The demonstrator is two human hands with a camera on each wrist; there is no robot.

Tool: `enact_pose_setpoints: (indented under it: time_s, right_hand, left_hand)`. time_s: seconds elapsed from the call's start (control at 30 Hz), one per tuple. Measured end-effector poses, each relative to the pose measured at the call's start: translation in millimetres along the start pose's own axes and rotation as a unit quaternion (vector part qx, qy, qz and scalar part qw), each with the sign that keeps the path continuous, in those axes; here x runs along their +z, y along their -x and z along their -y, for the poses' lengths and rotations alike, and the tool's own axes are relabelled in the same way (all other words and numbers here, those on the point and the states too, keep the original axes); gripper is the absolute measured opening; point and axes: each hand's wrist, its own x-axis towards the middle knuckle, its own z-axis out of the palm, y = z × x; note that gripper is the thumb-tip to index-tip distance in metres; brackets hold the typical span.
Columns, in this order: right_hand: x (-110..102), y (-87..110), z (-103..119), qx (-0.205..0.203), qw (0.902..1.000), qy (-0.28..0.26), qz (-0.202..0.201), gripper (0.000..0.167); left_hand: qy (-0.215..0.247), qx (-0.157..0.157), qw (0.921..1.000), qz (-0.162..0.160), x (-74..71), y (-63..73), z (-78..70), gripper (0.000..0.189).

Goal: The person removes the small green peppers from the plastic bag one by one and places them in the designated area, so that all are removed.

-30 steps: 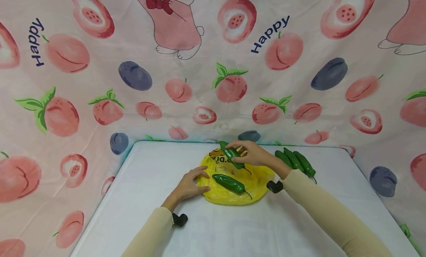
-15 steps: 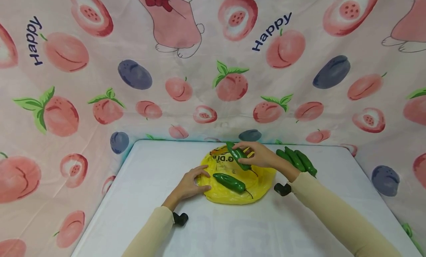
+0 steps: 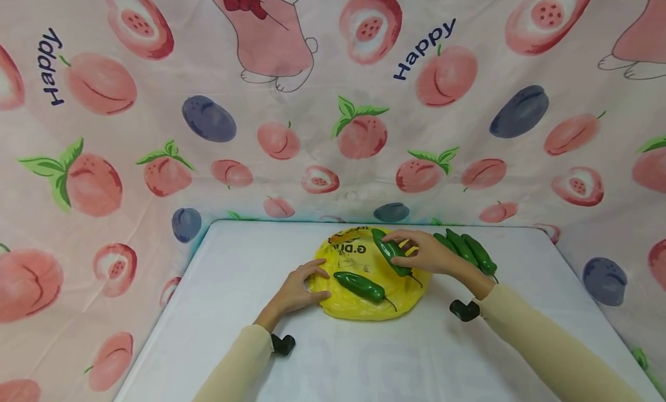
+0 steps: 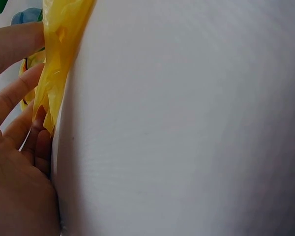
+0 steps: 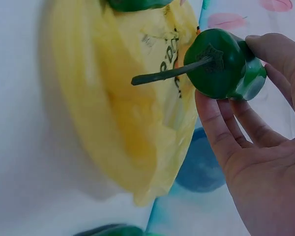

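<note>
A glossy green chili pepper [image 3: 391,253], stem toward the near side, is held between the thumb and fingers of my right hand [image 3: 429,251] over the yellow plastic bag [image 3: 348,310]. In the right wrist view this pepper's stem end [image 5: 214,64] faces the camera, with the fingers under it. A second green chili pepper [image 3: 360,287] lies on the middle of the bag. At the bag's left edge rests my left hand [image 3: 293,289], thumb and fingers spread apart. The left wrist view has its fingers [image 4: 14,96] against the crumpled bag edge [image 4: 59,73].
Several more green chili peppers [image 3: 478,254] lie side by side on the white table [image 3: 218,286], right of the bag and partly behind my right wrist. A fruit-patterned cloth [image 3: 312,130] hangs behind the table and along its sides.
My right hand has moved to the right with its pepper, across the bag toward the other peppers. My left hand and the pepper lying on the bag stay in place.
</note>
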Motion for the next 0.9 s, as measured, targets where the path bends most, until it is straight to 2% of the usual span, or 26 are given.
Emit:
enact_pose_setpoints:
  time_s: [0.23, 0.5, 0.9]
  right_hand:
    - [-10, 30.2, -10, 0.016, 0.9998, -0.003, -0.012, 0.047]
    - [-21, 65.1, -24, 0.006, 0.9987, -0.007, -0.050, 0.047]
    - [-29, 107.6, -36, 0.049, 0.9960, -0.014, -0.073, 0.048]
  left_hand:
    - [-0.004, 0.001, 1.0000, -0.001, 1.1, -0.4, -1.2, 0.031]
    - [-0.002, 0.001, 1.0000, -0.001, 0.7, -0.9, -2.1, 0.031]
    - [-0.001, -0.003, 1.0000, 0.000, 0.6, -0.4, -1.5, 0.032]
